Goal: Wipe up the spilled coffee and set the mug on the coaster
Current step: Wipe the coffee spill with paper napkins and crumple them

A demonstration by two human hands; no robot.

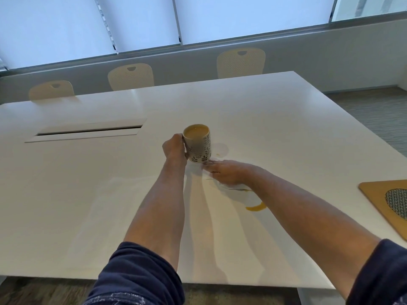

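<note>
Dark navy sleeves [141, 274] pushed up, bare forearms, bare hands [175, 148]

The bench [88, 194] lies open left of the arms and beyond the mug [197, 143]. Rightward, the coffee puddle [256, 208] and the coaster [387, 205] at the edge block the way.

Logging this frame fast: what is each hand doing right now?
Left hand: grips the mug by its handle side, lifted off the table.
Right hand: fingers flat, pressing a white tissue on the table.
</note>
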